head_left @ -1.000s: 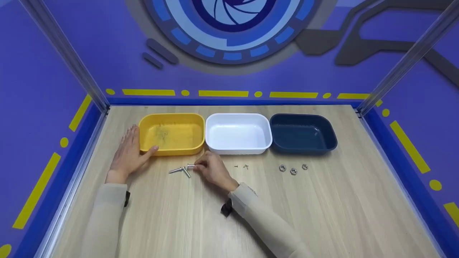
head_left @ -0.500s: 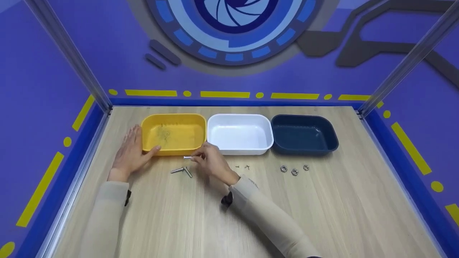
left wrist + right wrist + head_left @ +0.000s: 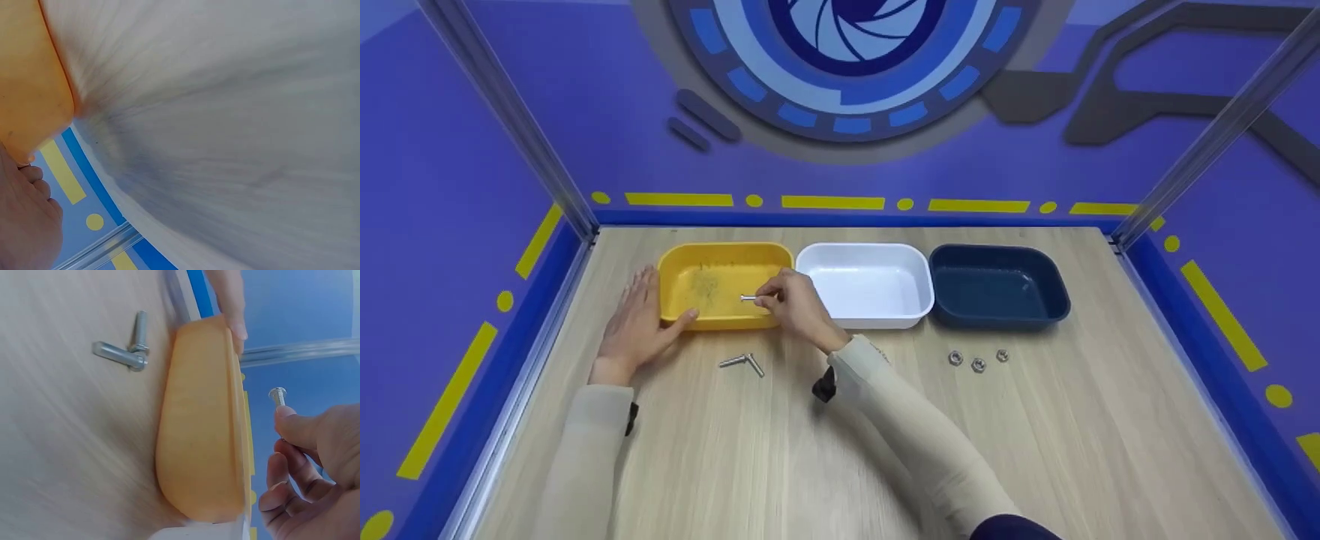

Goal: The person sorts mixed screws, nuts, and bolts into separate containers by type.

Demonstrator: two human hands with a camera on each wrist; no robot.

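Observation:
Between thumb and fingertips my right hand (image 3: 804, 309) pinches a metal bolt (image 3: 747, 298), its head pointing left, over the yellow bin (image 3: 727, 324). In the right wrist view, the bolt head (image 3: 277, 392) sticks up above the thumb, higher than the bin's rim. My left hand (image 3: 634, 326) rests along the bin's left side with straight fingers, its thumb over the front rim. On the table in front of the bin lie two more bolts (image 3: 733, 361), meeting at an angle. The left wrist view catches part of the left hand (image 3: 25, 219) beside the bin's corner.
A white bin (image 3: 877, 323) stands right of the yellow one, then a dark blue bin (image 3: 1005, 323), all in a row. Three hex nuts (image 3: 979, 365) lie before the dark bin. Blue-purple walls (image 3: 840, 180) with metal corner posts (image 3: 1207, 142) enclose the table.
My right hand has lifted the bolt from beside the other two and carried it forward over the yellow bin. Its arm now hides the tiny screws. The left hand stays at the bin.

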